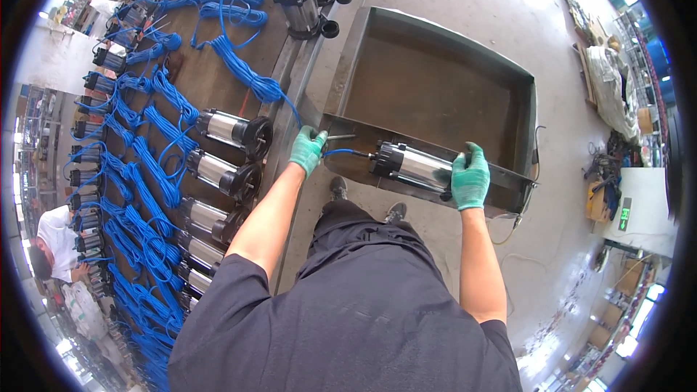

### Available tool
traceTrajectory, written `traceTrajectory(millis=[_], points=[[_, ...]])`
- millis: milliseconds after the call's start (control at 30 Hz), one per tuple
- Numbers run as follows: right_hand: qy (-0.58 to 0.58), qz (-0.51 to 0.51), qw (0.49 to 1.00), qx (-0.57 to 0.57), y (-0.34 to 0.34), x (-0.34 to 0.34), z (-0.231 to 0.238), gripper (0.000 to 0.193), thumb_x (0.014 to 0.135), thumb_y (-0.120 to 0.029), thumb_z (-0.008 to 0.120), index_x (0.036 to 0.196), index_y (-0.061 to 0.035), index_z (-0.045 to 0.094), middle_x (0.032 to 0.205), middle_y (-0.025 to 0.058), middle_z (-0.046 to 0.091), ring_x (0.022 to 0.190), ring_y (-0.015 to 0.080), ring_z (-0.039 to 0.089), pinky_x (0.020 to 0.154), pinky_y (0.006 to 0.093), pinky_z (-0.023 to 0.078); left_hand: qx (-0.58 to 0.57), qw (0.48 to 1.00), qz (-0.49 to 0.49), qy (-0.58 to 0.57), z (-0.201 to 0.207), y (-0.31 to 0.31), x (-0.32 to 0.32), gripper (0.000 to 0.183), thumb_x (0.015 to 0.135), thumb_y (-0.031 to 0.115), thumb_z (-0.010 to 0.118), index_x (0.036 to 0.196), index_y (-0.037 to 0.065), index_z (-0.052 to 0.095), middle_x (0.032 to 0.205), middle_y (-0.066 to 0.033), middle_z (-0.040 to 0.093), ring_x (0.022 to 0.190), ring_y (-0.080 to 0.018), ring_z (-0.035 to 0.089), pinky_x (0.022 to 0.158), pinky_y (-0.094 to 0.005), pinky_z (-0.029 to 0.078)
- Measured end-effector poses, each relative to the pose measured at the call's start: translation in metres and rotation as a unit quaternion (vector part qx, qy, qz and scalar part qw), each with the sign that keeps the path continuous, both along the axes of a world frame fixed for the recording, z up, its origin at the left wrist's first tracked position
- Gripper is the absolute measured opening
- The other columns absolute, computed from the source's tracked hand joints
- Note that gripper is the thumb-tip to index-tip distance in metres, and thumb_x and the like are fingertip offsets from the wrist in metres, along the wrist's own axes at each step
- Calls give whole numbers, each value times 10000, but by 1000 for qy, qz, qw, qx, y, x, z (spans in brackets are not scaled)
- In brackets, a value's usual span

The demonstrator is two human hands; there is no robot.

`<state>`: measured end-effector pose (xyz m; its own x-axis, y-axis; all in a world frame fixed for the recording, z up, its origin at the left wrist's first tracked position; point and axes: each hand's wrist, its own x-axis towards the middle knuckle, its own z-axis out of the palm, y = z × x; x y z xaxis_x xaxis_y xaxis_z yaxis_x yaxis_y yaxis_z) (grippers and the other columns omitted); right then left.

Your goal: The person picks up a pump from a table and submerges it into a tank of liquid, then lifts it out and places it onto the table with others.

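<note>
A silver cylindrical motor with a black end (410, 165) lies sideways over the near edge of a metal tank (532, 112). My right hand (470, 178), in a green glove, grips its right end. From the black end a blue cable (340, 151) runs to my left hand (308, 150), also gloved in green, whose fingers are closed around it. Beyond that hand the cable leads up to a coiled blue bundle (247, 76) on the table. A thin metal rod (343, 136) sticks out beside my left fingers; whether I hold it is unclear.
The table (239, 36) on the left carries several similar motors (223, 127) and blue cable coils (174, 134). More motors (298, 3) stand upright at its far end. Another person (56, 243) is at the far left. A white cabinet (642, 207) stands at right.
</note>
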<state>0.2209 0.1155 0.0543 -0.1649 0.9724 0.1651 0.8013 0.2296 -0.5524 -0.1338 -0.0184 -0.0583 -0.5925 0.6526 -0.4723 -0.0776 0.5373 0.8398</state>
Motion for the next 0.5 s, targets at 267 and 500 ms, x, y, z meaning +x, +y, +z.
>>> traceTrajectory(millis=[267,500], points=[[4,-11,1000,12,-1,4,-5,258,929,-126,632,1174,-51,666,1025,197,724,944,351,703,845,429,548,196,956,-71,204,44,-18,22,120,1017,172,652,1049,59,680,713,4,611,532,-52,512,469,-255,404],[39,-23,999,7,-1,-1,-3,249,922,-124,634,1155,-45,667,983,186,723,905,348,701,823,438,552,175,975,-119,71,55,-15,29,145,1037,191,622,1068,61,680,695,10,595,499,-62,509,446,-252,411]])
